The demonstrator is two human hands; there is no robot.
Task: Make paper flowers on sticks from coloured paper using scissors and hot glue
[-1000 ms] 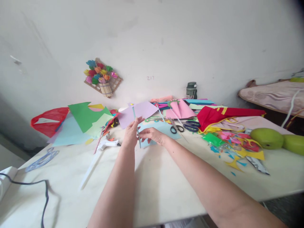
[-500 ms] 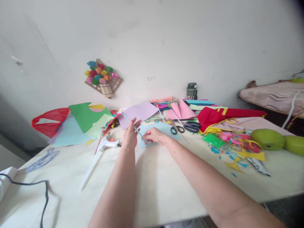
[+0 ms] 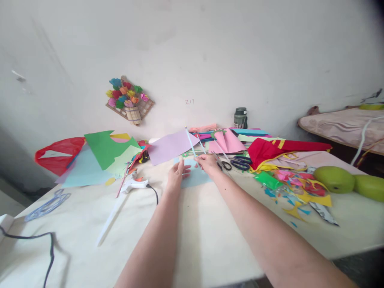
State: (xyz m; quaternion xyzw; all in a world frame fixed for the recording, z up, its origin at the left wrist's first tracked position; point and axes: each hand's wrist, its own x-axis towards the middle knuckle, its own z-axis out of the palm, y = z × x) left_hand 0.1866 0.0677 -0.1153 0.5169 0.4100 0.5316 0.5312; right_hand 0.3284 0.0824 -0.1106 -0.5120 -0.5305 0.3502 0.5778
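Observation:
Between the fingertips of my right hand (image 3: 207, 163) is the lower end of a thin pale blue paper stick (image 3: 191, 141), which leans upward and slightly left. My left hand (image 3: 177, 173) is empty, fingers apart, just left of it. Under both hands a light blue sheet of paper (image 3: 196, 180) lies on the table. Right of my right hand are black-handled scissors (image 3: 225, 165) and a dark blue-handled pair (image 3: 241, 163). A lilac sheet (image 3: 171, 147) lies behind my left hand.
A white hot glue gun (image 3: 134, 185) with its cord rests on the left. Green paper (image 3: 105, 150) and a red plastic bag (image 3: 60, 156) lie beyond it. Paper scraps (image 3: 315, 192), a red cloth (image 3: 270, 152) and green fruit (image 3: 334, 179) occupy the right. A bottle (image 3: 240, 118) stands against the wall.
The stick has swung from a slant across both hands to nearly upright, held by my right hand alone. My left hand has let go of it; both hands have moved right.

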